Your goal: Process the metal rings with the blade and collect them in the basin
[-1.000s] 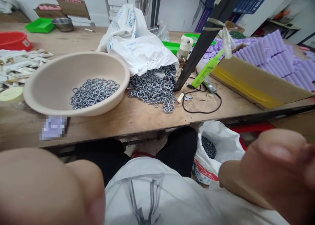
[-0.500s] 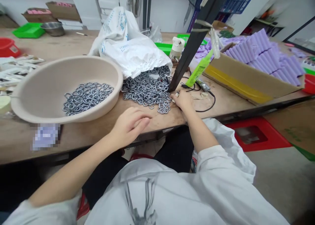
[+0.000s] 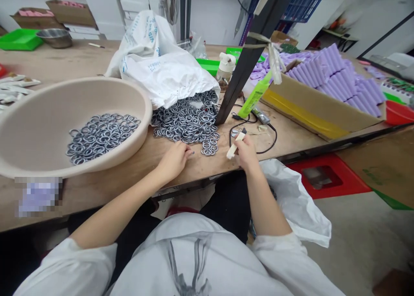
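My left hand point(image 3: 176, 160) is closed in a pinch at the front of the heap of metal rings point(image 3: 186, 123). A small grey bit, like a ring seen edge-on, pokes out of its fingertips. To the right, my right hand point(image 3: 247, 151) grips a short cream-coloured stick with a dark end point(image 3: 235, 146), held above the table. A few loose rings point(image 3: 210, 146) lie between the hands. The heap spills from the mouth of a white sack point(image 3: 174, 74). More rings point(image 3: 101, 136) lie inside a large beige basin point(image 3: 19, 114) on the left.
A dark slanted post point(image 3: 241, 67) stands behind the rings, with a lime-green tube point(image 3: 255, 96) beside it. A black cable point(image 3: 274, 136) curls on the table point(image 3: 210, 164). Further right sits a cardboard box point(image 3: 299, 110) of purple pieces. A white bag point(image 3: 293, 201) hangs below the edge.
My right hand has come back from the post's foot and now shows the cream stick. My left hand has moved forward to the rings and its fingers have closed. The view has shifted slightly.
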